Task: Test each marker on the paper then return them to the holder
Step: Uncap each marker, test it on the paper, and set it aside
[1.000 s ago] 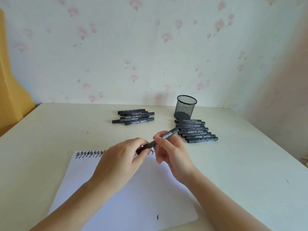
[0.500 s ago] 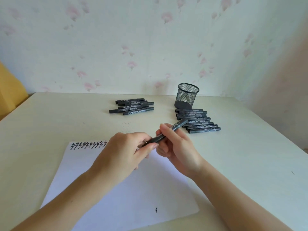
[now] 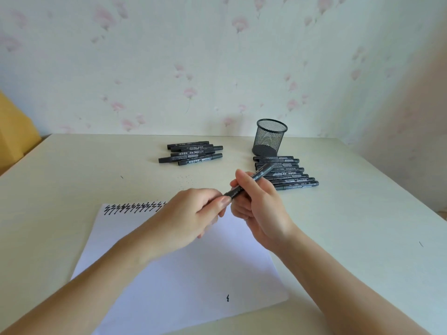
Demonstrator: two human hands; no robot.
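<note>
The markers (image 3: 286,172) look like matt dark plastic with printed labels. The holder (image 3: 270,139) at the table's back edge is black wire mesh (see-through). The paper (image 3: 183,274) is plain matt white, and the table (image 3: 72,170) is smooth, pale, low-sheen.

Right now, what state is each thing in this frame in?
Held marker: off the table, tilted, gripped at both ends.
Left hand: pinches the marker's lower end.
Right hand: grips the barrel.
Mesh holder: upright, apparently empty.
Left marker pile: lying flat.
Right marker row: lying flat.
Paper: flat, zigzag marks along the top edge.
</note>
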